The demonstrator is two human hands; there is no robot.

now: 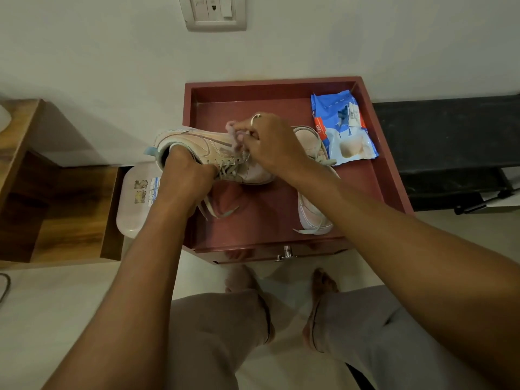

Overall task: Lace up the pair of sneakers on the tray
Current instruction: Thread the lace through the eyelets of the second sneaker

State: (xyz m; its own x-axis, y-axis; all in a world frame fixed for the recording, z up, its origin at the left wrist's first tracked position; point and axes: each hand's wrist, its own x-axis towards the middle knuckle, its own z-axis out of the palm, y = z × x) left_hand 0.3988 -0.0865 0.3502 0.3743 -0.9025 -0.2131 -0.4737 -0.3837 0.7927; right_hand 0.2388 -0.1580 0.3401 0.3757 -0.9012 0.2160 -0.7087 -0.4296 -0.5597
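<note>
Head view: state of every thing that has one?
held sneaker: lifted, on its side, laces loose, ends dangling.
other sneaker: lying in tray, lace ends loose, partly hidden by forearm.
left hand: grips held sneaker at its opening.
right hand: fingers pinch pinkish wad against held sneaker.
packet: torn open, lying in tray.
box: looks closed, beside tray.

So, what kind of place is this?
Most likely a room in a home, perhaps a bedroom: a wall socket, a low red cabinet with a drawer knob, and bare feet.
</note>
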